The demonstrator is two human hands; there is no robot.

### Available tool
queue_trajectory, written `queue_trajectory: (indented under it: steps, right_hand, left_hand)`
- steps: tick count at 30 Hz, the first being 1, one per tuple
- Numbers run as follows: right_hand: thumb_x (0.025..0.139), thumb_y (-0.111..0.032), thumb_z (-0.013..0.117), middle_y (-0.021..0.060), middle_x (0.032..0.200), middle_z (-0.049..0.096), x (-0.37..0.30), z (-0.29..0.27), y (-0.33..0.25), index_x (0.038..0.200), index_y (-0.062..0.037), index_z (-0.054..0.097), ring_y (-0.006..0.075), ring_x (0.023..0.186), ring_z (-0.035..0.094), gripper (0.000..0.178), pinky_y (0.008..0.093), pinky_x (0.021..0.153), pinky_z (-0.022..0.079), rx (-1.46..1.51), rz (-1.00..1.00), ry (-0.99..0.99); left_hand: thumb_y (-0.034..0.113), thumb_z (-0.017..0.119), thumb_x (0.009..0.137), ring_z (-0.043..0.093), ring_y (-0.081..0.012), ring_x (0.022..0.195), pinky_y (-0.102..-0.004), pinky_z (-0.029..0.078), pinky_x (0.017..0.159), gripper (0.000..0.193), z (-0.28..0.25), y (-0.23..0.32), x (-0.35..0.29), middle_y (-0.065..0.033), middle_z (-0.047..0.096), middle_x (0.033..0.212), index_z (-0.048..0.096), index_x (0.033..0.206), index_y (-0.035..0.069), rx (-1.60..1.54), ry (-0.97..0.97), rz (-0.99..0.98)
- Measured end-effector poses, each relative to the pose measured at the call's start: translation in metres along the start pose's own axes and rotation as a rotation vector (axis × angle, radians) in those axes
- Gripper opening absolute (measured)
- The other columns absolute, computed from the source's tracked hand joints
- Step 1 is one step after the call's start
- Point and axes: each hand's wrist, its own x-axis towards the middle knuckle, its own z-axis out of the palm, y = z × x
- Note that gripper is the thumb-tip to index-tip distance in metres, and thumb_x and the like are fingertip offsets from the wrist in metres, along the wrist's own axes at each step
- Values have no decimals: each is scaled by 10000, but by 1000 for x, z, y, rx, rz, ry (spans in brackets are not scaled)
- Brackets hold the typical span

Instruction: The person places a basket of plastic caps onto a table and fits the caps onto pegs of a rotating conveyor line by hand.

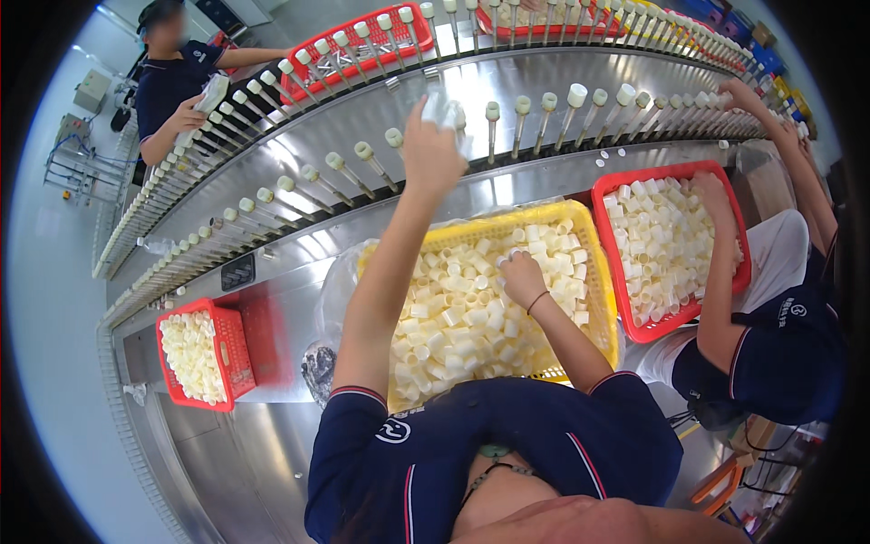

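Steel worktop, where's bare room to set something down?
Bare steel shows between the lower-left red basket and crumpled dark plastic, also between the near post row and far post row. Crowded: the yellow basket beside the right red basket.

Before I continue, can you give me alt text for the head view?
A person's left hand, holding something white and blurred, is raised at a row of pale-tipped metal rods, while the right hand is over small off-white cylindrical pieces in a yellow plastic basket. A co-worker in dark blue is at right.
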Motion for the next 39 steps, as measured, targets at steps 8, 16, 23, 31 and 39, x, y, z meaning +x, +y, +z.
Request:
queue_trajectory:
  steps: [8, 16, 23, 31, 39]
  right_hand:
    - [649, -108, 632, 101, 857, 561, -9, -16, -1, 829, -59, 582, 251, 839, 524, 193, 353, 719, 429, 131, -90, 241]
    - [730, -17, 619, 106, 1000, 573, 77, -106, 7, 928, -24, 584, 163, 906, 564, 202, 249, 717, 489, 627, -127, 837]
    - [725, -102, 652, 85, 916, 638, 157, -158, -4, 872, -53, 637, 176, 768, 617, 156, 260, 703, 484, 361, -151, 883]
    - [704, -108, 625, 152, 969, 573, 138, -158, 14, 1005, -55, 567, 307, 937, 513, 311, 375, 830, 403, 67, -177, 926]
    - [723, -218, 614, 110, 829, 593, 6, -18, -29, 822, -74, 611, 271, 799, 559, 175, 397, 703, 415, -236, -83, -386]
  left_hand:
    - [256, 642, 679, 574, -285, 744, -377, 471, 635, 258, -17, 54, -195, -124, 585, 798, 624, 870, 84, -155, -885, -192]
    - [179, 627, 625, 587, -285, 742, -385, 469, 614, 233, -18, 66, -195, -127, 581, 773, 608, 834, 78, -230, -1006, -280]
    - [121, 623, 624, 571, -311, 809, -404, 467, 680, 277, -21, 59, -201, -181, 572, 847, 612, 896, 71, -297, -881, -315]
    - [6, 630, 684, 566, -283, 870, -330, 458, 758, 231, -58, -9, -103, -127, 587, 918, 592, 909, 50, -443, 227, -362]
    - [90, 579, 687, 549, -305, 808, -367, 451, 708, 182, -64, -57, -17, -136, 577, 899, 588, 858, 29, -226, 141, -306]
